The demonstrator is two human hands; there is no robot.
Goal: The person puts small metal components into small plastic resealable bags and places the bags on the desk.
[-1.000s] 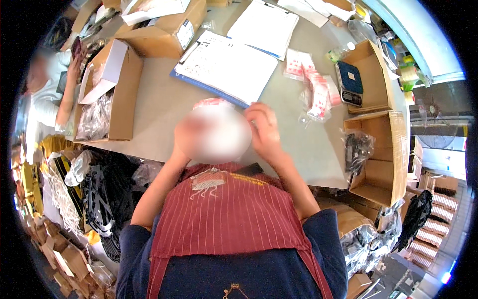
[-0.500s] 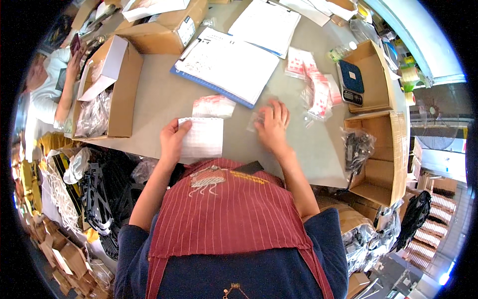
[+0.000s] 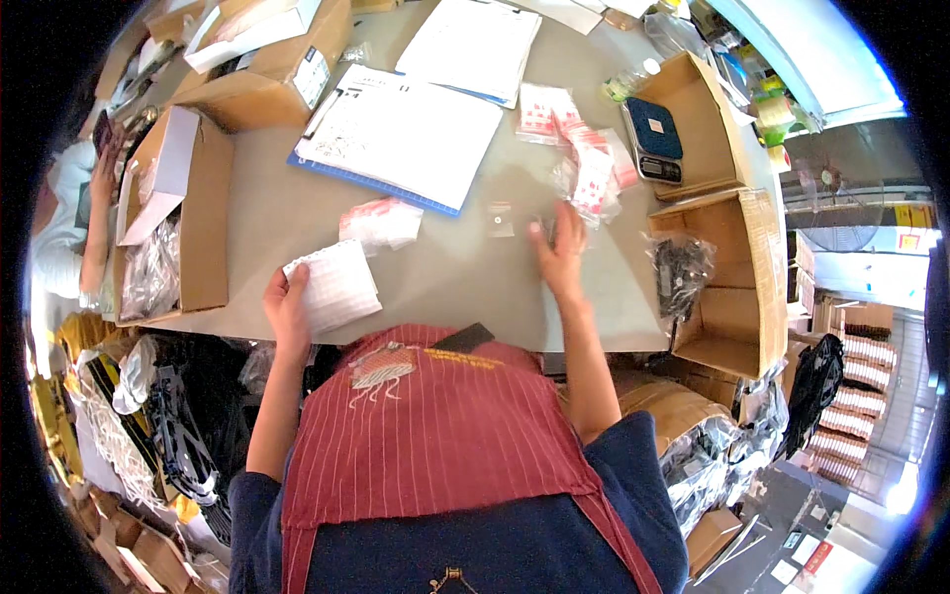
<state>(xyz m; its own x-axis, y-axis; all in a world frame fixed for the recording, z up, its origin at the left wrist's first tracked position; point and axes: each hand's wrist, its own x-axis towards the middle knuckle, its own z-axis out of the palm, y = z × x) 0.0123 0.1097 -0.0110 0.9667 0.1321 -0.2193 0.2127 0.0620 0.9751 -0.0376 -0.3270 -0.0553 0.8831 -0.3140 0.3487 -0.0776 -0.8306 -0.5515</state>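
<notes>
My left hand (image 3: 288,309) grips the edge of a white sheet of labels (image 3: 342,285), which looks like a thin stack and is tilted above the near table edge. Just beyond it lies a pile of small clear bags with red print (image 3: 381,225). A single small clear bag (image 3: 502,220) with a white spot lies flat in the middle of the table. My right hand (image 3: 563,254) is open, fingers stretched forward and slightly blurred, with nothing plainly held. Its fingertips are close to the near end of a heap of red-printed plastic bags (image 3: 591,178).
A blue clipboard with papers (image 3: 406,134) lies at the far middle. An open carton of plastic bags (image 3: 206,218) stands left; a person is beyond it. Rightward are a small scale (image 3: 653,139), a bottle (image 3: 630,81), a cardboard box (image 3: 727,297) and bagged black parts (image 3: 681,277).
My right hand has moved away from the small clear bag, right toward the red-printed heap, leaving that bag on the table. The label sheet has tilted. The whole view has shifted.
</notes>
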